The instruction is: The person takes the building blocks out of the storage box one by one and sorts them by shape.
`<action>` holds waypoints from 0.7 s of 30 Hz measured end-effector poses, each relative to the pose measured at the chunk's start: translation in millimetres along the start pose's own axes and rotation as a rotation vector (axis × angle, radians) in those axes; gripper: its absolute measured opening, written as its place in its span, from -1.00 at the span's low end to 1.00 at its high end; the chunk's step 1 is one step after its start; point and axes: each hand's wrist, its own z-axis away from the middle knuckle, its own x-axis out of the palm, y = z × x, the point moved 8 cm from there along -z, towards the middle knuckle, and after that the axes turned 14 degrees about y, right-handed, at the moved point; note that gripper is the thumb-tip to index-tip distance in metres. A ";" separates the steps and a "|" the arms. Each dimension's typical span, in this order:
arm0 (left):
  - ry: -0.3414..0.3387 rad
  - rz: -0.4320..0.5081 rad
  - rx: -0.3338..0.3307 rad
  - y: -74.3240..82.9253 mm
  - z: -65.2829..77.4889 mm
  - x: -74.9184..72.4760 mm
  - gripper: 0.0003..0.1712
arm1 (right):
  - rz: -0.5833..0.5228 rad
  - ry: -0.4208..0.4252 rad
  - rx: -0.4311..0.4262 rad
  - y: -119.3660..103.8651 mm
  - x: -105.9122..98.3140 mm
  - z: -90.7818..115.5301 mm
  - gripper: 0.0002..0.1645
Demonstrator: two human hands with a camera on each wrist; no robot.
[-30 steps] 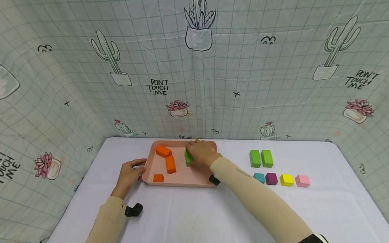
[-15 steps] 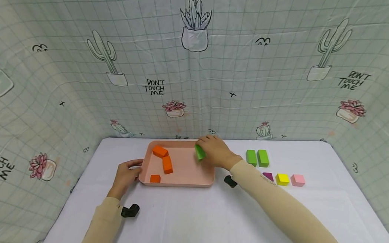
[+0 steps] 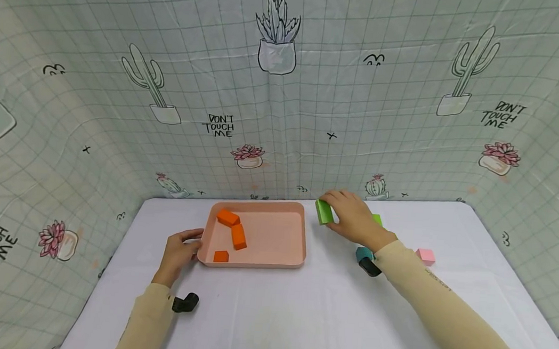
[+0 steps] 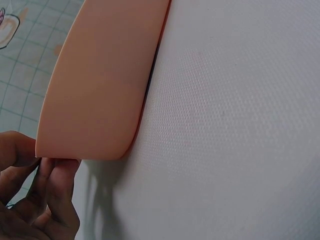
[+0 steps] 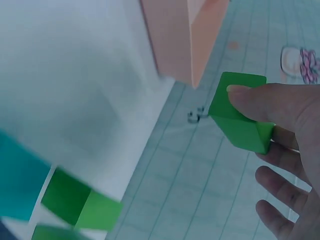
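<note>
Between the thumb and fingers of my right hand (image 3: 355, 222) is a green block (image 3: 324, 213), tilted and held past the right side of the pink tray (image 3: 251, 265). The right wrist view shows the thumb pressed on one face of this green block (image 5: 240, 115). My left hand (image 3: 177, 253) grips the tray's left edge; in the left wrist view its thumb meets the rim and its curled fingers lie against the tray's wall (image 4: 95, 100). Inside the tray are an orange block (image 3: 227, 218), a second orange block (image 3: 239, 237) touching it, and a smaller-looking orange block (image 3: 221, 256) near the front.
Under the right forearm show a teal block (image 3: 364, 253) and, further right, a pink block (image 3: 425, 256). Part of another green block (image 3: 377, 219) peeks out behind the right hand. A printed cloth (image 3: 283, 110) hangs behind the white table (image 3: 271, 313).
My right hand has taken the green block out of the tray and carried it rightward past the rim. The right forearm now covers the yellow and purple blocks. My left hand stays at the tray.
</note>
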 end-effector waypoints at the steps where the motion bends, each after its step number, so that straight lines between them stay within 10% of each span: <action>1: 0.000 0.000 -0.001 0.0 -0.1 0.1 -0.52 | 0.000 0.005 0.017 5.5 -4.1 3.1 -0.22; 21: 0.001 0.004 -0.016 1.4 1.2 1.9 -0.52 | 0.029 -0.022 0.285 110.5 -43.5 81.7 -0.20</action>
